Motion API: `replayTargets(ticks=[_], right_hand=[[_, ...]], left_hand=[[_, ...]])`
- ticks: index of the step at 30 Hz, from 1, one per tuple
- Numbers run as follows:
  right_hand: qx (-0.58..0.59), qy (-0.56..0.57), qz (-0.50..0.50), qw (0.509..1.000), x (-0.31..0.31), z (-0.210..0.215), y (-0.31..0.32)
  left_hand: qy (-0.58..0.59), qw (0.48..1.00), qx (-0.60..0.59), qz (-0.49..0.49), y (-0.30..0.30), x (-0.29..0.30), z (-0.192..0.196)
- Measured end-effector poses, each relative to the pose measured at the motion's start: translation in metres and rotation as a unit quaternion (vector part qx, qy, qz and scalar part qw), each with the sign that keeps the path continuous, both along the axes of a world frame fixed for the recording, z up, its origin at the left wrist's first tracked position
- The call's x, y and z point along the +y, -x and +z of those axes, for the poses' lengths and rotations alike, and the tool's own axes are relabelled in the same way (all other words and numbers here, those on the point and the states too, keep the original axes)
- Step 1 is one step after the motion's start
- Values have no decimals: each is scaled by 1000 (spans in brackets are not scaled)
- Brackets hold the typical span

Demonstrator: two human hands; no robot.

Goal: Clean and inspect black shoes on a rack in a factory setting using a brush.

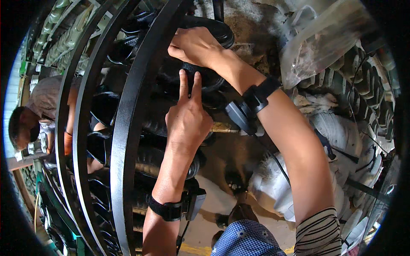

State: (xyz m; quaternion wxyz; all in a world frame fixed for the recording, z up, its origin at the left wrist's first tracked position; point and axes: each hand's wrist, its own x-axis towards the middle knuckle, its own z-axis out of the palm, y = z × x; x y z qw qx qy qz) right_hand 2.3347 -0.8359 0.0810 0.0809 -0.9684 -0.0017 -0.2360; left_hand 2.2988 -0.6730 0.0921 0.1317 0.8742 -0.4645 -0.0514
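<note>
Black shoes stand on a rack of black bars [121,141]. My left hand [188,121] has two fingers stretched out and apart. Their tips reach the near edge of a black shoe [209,81], and the other fingers are folded under. Just beyond, my right hand [198,46] is closed, fingers curled down beside the bar. Whatever it grips, if anything, is hidden. Past its knuckles lies another dark shoe [218,32], partly covered by the hand. Each wrist wears a strapped black device.
A clear plastic bag [320,42] hangs at the upper right, above white sacks [337,132]. Stacked grey shoe-shaped pieces [369,85] line the right side. Behind the bars at left, another person [47,102] bends over. A thin cable [275,160] trails from my right wrist.
</note>
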Motion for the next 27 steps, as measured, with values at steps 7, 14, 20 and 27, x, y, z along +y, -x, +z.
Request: replayTargets(ticks=[7, 14, 20, 27], right_hand=[[138, -261, 73, 953, -11, 14, -4], [113, -114, 91, 983, -7, 3, -4], [138, -244, -27, 959, 19, 7, 1], [167, -310, 24, 935, 18, 5, 18]], left_hand=[[-51, 997, 50, 29, 2, -1, 8], [-31, 998, 49, 27, 1, -2, 3], [-2, 1000, 22, 11, -2, 4, -2], [-20, 999, 37, 13, -3, 2, 0]])
